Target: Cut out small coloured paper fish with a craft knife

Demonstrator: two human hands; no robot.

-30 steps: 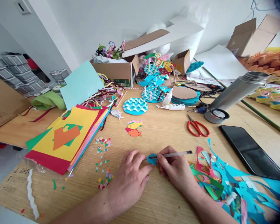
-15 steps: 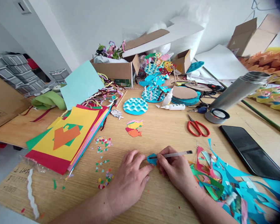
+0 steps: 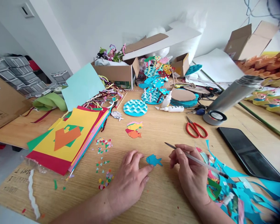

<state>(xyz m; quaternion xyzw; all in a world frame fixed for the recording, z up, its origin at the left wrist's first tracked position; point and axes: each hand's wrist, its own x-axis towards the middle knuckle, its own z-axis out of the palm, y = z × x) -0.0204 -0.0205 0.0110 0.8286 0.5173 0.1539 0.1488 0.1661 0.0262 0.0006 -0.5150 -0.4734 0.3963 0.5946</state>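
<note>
A small blue paper fish (image 3: pixel 154 160) lies flat on the table, with a drawn eye and gill line. My left hand (image 3: pixel 133 175) rests palm down at its left, and a fingertip touches the lower edge of the fish. The fingers of that hand are loosely spread and hold nothing. To the right of the fish, my right hand (image 3: pixel 191 169) grips a slim pen (image 3: pixel 202 162), its dark tip pointing up and left, off the paper. Further back, several paper fish (image 3: pixel 133 128) in pink, yellow, red and orange overlap on the wood.
Red-handled scissors (image 3: pixel 196 129), a black phone (image 3: pixel 249 152) and a metal flask (image 3: pixel 235 93) are on the right. Blue paper scraps (image 3: pixel 247 193) crowd the lower right. Coloured paper sheets (image 3: pixel 81 119) lie left, near small confetti pieces (image 3: pixel 105 143). A glue bottle (image 3: pixel 175 109) lies behind.
My right hand has moved right and lifted the pen away from the blue fish, uncovering it. My left hand has hardly moved. The view has shifted slightly.
</note>
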